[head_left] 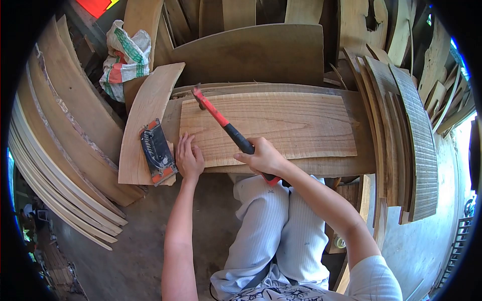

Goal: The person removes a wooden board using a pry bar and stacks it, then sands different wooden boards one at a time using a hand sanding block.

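Observation:
My right hand (262, 156) is closed around the black grip of a red and black hammer (217, 114). The hammer's head is raised at the upper left, over the far left corner of a light wooden board (271, 125). This board lies flat across a darker plank (364, 130) in front of my knees. At the board's near left edge rests my left hand (190, 156), its fingers stretched out and nothing held in them. Just left of it, a black sanding block (157, 151) with orange ends lies on another pale board (145, 110).
Stacked boards (401, 135) stand at the right, and long curved planks (75, 115) lean at the left. Behind the work surface is an upright dark panel (256, 55). A white woven sack (125, 57) hangs at the upper left, beside more leaning wood.

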Motion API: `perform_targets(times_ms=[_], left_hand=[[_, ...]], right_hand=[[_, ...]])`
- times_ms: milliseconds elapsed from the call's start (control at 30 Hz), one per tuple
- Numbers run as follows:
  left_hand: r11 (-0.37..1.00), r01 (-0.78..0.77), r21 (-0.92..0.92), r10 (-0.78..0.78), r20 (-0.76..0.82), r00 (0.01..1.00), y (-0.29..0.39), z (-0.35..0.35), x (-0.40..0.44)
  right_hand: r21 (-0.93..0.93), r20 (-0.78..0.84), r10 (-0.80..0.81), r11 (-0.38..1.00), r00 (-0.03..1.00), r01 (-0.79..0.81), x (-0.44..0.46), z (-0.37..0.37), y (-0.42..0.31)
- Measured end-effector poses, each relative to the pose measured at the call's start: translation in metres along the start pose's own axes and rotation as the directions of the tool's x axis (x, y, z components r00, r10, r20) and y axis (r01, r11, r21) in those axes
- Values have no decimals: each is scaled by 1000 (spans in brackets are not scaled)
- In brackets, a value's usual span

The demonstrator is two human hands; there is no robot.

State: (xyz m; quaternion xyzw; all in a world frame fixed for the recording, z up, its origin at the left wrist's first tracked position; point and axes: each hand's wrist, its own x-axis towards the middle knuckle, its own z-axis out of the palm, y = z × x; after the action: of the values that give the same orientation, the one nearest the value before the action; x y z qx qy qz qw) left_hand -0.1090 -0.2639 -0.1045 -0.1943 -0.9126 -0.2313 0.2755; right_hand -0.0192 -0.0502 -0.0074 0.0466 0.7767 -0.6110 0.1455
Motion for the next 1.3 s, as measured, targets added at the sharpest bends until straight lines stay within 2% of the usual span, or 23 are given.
perform_targets(times_ms=[133,300,433,500,800,933,1000,1300], left_hand=[[1000,-13,3,13,-7,1000,-3,1,1],[1000,-9,9,9,1,1000,-2,1,0],[1000,-3,8,3,-3,1000,-1,1,0],[1000,15,-8,-15,7,1000,0,0,1],[1000,-6,-9,5,-10,1000,-4,3,-1],[1000,10,-13,-10,-3,1000,-3,3,-1],[1000,15,-11,-15,-4,1000,-2,2,0],[1000,17,-6,-17,-16,1000,-4,3,-1]], right_hand=[[-34,3,-3,999,1000,3,0,1,0],[32,-53,-88,995,995,90,-7,1,-6],[17,-37,-68,997,997,69,0,0,3],[47,19,29,998,999,-30,1,-1,3],[96,-71,-89,991,993,96,-3,1,2],[27,-53,-83,996,995,84,-2,-1,1],[1,-2,24,1000,1000,-24,0,-2,1],[0,-77,9,1000,997,-9,-5,-6,0]])
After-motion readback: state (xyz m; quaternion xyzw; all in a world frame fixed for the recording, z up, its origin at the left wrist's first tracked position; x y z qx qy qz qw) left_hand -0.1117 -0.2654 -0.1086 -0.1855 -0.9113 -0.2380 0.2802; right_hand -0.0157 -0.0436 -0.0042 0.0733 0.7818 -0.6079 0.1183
